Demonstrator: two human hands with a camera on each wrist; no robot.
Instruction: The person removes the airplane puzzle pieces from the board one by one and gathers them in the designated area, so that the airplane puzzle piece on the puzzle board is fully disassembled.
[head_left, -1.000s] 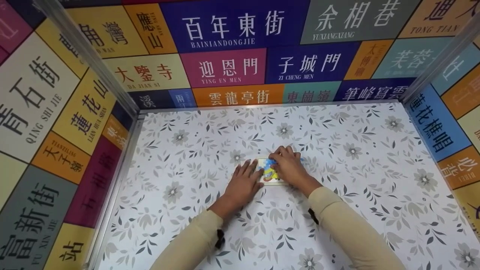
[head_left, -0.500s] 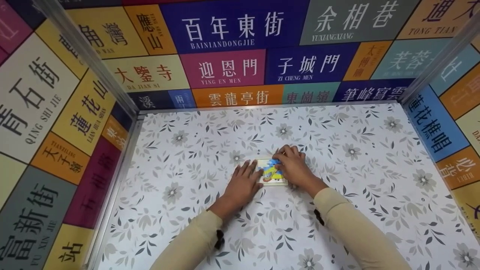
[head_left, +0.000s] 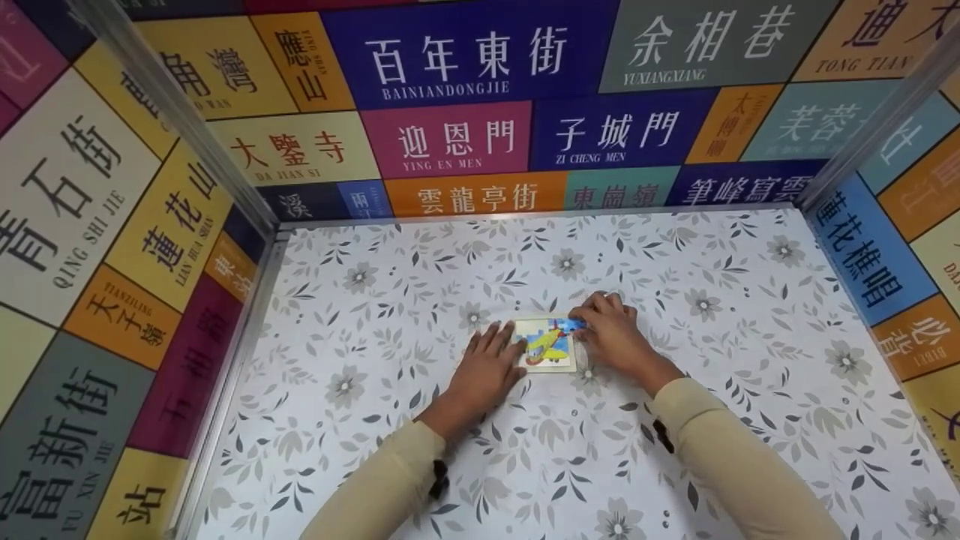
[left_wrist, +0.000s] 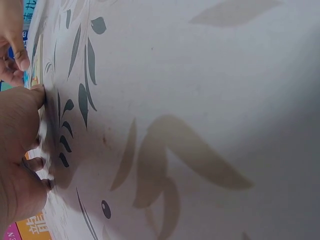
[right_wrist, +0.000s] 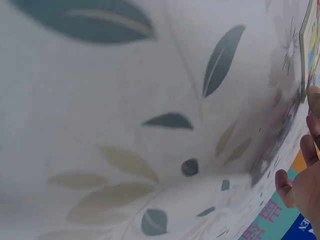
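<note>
A small wooden jigsaw puzzle [head_left: 549, 367] with a pale frame shows a yellow aeroplane on blue. My left hand [head_left: 486, 369] lies over its left end with fingers extended, hiding that part. At the upper right corner, my right hand [head_left: 613, 330] pinches a blue puzzle piece [head_left: 566, 325] with a bit of red on it. The fingertips partly cover this piece. A pale bare patch of the tray shows along the upper left. In the right wrist view, the puzzle's edge [right_wrist: 303, 55] appears at the far right, beside the right hand [right_wrist: 306, 170].
The puzzle lies on a table [head_left: 420, 480] covered in white cloth with grey leaves and flowers. Panels printed with coloured street-name signs [head_left: 457, 135] rise behind and at both sides. Metal posts [head_left: 187, 127] stand at the back corners.
My right hand has slid to the right with the blue piece, from the upper middle of the puzzle to its upper right corner, uncovering more of the aeroplane. The left hand stays put.
</note>
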